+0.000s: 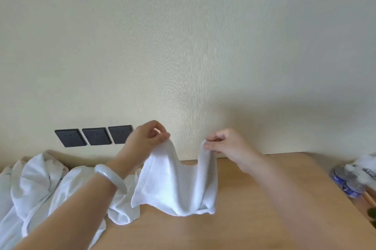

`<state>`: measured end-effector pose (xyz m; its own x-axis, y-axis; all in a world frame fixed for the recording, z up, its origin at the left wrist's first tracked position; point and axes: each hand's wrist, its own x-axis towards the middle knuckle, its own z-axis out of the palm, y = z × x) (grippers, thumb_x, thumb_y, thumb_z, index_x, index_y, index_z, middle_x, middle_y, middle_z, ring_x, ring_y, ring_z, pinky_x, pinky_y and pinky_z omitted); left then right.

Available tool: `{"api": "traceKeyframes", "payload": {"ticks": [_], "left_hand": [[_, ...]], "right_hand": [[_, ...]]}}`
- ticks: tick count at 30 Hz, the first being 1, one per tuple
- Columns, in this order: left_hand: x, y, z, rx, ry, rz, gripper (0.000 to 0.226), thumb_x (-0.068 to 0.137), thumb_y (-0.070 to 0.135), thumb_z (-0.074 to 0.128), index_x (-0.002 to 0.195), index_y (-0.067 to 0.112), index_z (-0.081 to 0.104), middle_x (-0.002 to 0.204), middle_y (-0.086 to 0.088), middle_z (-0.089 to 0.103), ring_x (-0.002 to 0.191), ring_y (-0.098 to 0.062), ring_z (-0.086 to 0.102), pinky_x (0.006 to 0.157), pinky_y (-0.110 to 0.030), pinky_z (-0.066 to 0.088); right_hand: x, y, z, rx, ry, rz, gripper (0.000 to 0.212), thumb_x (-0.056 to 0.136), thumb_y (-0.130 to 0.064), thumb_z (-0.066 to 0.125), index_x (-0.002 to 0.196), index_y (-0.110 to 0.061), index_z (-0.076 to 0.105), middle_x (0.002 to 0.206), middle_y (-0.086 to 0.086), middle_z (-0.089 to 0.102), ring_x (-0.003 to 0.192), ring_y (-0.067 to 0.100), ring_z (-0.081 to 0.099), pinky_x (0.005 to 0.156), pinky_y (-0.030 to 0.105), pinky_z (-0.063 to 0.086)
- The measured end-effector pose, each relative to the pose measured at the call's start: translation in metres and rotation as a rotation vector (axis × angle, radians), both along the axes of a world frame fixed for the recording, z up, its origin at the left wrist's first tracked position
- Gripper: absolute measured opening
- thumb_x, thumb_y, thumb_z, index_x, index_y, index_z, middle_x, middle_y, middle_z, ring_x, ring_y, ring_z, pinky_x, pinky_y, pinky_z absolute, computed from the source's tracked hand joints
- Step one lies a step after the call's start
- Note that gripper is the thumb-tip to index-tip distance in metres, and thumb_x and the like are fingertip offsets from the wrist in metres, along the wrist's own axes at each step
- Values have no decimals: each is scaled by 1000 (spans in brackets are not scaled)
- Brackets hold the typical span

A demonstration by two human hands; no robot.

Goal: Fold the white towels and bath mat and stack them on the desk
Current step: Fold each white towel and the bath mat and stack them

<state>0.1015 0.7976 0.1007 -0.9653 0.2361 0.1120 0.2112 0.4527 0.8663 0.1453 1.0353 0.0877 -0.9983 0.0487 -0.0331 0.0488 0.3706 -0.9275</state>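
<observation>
A small white towel hangs between my two hands above the wooden desk, its lower edge resting on the desktop. My left hand, with a pale bangle on the wrist, pinches the towel's upper left corner. My right hand pinches the upper right corner. The cloth sags in a fold between them. A heap of unfolded white linen lies on the desk's left side, partly under my left forearm.
Three dark wall sockets sit on the cream wall just above the desk's back edge. At the right edge stand blue-patterned cups with white packaging, and a bit of green plant.
</observation>
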Motion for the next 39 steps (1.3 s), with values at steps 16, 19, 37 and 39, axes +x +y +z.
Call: {"api": "traceKeyframes", "payload": {"ticks": [16,19,37,39], "left_hand": [[18,7,17,131,-156,-378,15,91,14,62,89,1,69,82,-23,64,76,-23,60,72,-34,48],[21,-2,27,193,-166,-422,14,90,11,63,90,-1,70,85,-23,66,77,-29,59,69,-37,45],[16,-58,27,83,-143,-323,29,88,29,69,103,4,71,102,-25,69,93,-35,63,87,-44,45],[13,-62,22,79,-130,-296,42,81,41,71,103,6,71,101,-29,67,90,-32,60,85,-45,41]], "right_hand": [[-5,19,-84,-326,-136,-408,6,86,-3,61,86,-7,65,94,14,65,80,21,61,89,41,51],[-14,19,-126,-242,-429,-326,18,92,-25,55,104,-13,58,114,6,57,101,23,55,95,37,41],[-34,-28,-146,-670,-866,41,30,81,14,59,110,8,67,115,20,67,105,32,65,88,43,54],[-31,-21,-140,-784,-831,16,29,79,19,58,105,9,70,112,21,68,107,34,64,87,46,54]]}}
